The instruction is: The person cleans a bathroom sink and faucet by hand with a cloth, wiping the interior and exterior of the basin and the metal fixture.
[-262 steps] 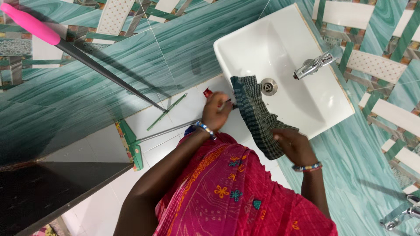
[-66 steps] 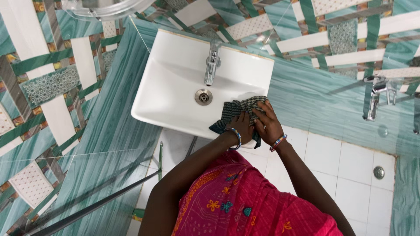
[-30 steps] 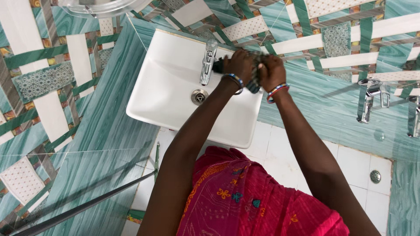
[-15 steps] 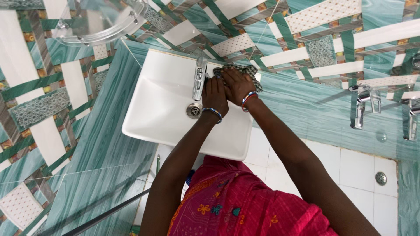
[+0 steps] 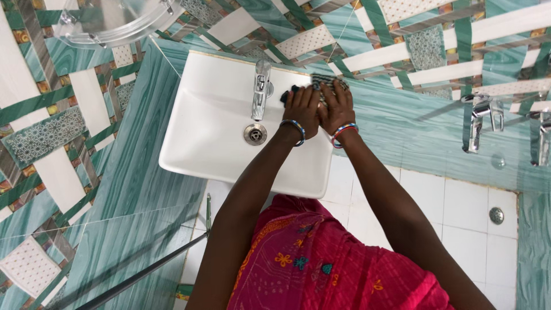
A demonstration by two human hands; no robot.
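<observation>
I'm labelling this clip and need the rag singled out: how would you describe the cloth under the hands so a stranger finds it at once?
Start at the white wall-hung basin and go to its back ledge, right of the chrome tap. There the left hand and right hand press side by side on a dark green checked cloth. It is the only fabric on the basin, dark and patterned against plain white.
</observation>
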